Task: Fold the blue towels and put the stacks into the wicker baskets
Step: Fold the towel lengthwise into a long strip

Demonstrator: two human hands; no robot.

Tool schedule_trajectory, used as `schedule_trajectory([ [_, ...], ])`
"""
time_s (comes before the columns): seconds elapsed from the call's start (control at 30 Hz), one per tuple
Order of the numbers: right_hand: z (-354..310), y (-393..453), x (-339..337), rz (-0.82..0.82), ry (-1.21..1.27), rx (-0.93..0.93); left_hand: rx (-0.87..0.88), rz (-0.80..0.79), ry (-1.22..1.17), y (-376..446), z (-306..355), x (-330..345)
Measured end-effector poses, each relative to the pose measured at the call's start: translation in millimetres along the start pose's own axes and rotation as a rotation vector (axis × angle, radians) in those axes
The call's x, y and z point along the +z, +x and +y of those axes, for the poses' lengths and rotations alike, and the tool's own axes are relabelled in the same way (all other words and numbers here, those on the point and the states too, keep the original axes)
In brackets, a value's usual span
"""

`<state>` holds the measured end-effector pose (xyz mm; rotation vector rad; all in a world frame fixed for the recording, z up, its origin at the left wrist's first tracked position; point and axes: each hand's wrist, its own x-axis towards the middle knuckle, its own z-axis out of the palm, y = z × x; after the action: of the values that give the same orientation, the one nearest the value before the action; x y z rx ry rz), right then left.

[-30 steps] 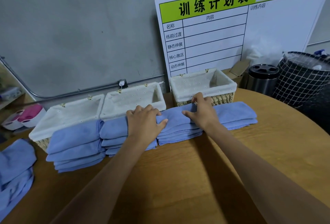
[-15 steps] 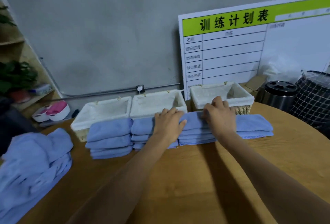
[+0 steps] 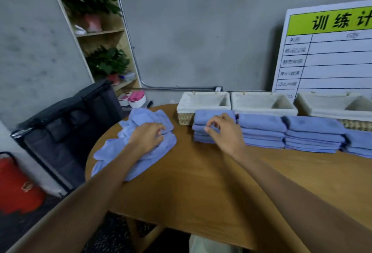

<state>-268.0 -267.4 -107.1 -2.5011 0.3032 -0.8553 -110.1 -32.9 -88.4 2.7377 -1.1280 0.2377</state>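
Note:
A loose heap of unfolded blue towels (image 3: pixel 128 160) lies at the table's left edge. My left hand (image 3: pixel 148 137) rests on top of it with fingers curled into the cloth. Three stacks of folded blue towels stand in a row: left stack (image 3: pixel 203 120), middle stack (image 3: pixel 261 129), right stack (image 3: pixel 314 134). My right hand (image 3: pixel 223 132) hovers in front of the left stack, fingers loosely curled, holding nothing. Behind the stacks stand three white-lined wicker baskets: left basket (image 3: pixel 203 99), middle basket (image 3: pixel 261 103), right basket (image 3: pixel 332 105).
The round wooden table (image 3: pixel 201 188) ends close on the left. A black chair (image 3: pixel 66 123) and a red container (image 3: pixel 16 188) stand left of it. A shelf with potted plants (image 3: pixel 100 31) is at the back left; a white board (image 3: pixel 330 51) leans on the wall.
Both hands left the middle stack. My left hand swung left onto the loose towel heap and my right hand moved to the left stack. The view turned left.

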Motion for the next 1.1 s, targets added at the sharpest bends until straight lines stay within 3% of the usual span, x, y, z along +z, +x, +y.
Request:
schedule_trajectory([
  [0.2,-34.7,9.5,84.6,-0.176,0.115,0.033,0.087,-0.015,0.025,-0.4,-67.9,19.2],
  [0.37,-47.4,17.5,121.9,-0.225,0.148,0.028,0.148,0.203,0.021,7.7,-75.5,36.7],
  [0.57,-54.2,26.6,132.3,-0.258,0.204,0.046,0.073,0.196,0.021,15.1,-71.1,39.8],
  [0.67,-61.4,26.0,122.7,-0.281,0.273,0.064,0.061,0.278,-0.228,7.2,-46.0,22.9],
  [0.77,-66.7,23.6,96.7,-0.247,0.534,0.079,0.112,0.335,-0.422,-1.2,-7.5,1.0],
  [0.83,-63.4,19.6,71.6,-0.205,0.700,0.074,0.057,0.352,-0.582,-6.6,14.8,-14.6],
  [0.9,-55.8,14.1,42.9,-0.142,0.747,0.053,0.024,0.278,-0.744,-9.2,35.1,-30.3],
  [1.1,-37.2,-2.5,-49.3,-0.044,0.783,0.021,0.206,0.107,-1.047,-1.5,109.3,-70.0],
])
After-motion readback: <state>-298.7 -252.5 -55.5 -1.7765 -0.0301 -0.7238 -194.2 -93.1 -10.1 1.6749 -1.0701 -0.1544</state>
